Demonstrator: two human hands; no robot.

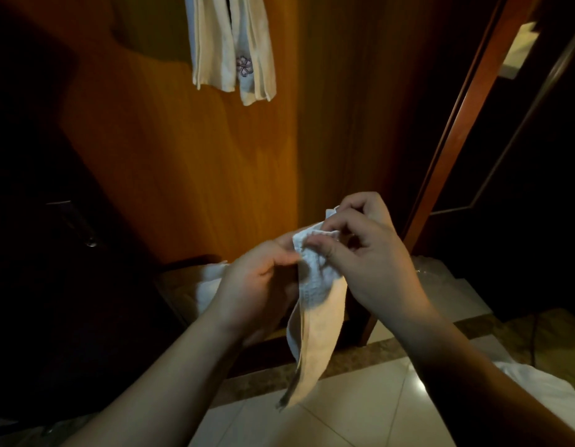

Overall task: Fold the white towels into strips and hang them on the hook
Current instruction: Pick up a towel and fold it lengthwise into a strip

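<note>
Both hands work at the top end of a white towel (315,304) held in mid-air in front of a wooden door (189,175), near the middle of the view. The left hand (257,285) grasps the towel's upper left edge, thumb and fingers curled round the cloth, while the right hand (360,250) pinches the upper right part between thumb and curled fingers. The towel is already narrowed into a long strip that hangs down between the forearms, its lower end loose above the tiled floor (360,408). Far up on the door, two folded strip towels (231,50) hang side by side; the hook that bears them lies above the top of the view. The step in hand looks like tidying the top fold before hanging. To do it well, the long edges should be lined up so no layer sticks out, the fold pressed flat between the fingers, and the strip kept taut so it does not fall open. One hand should hold the layers together until the strip is over the hook, with its ends about even. More white cloth (211,279) lies lower left behind the left hand.
</note>
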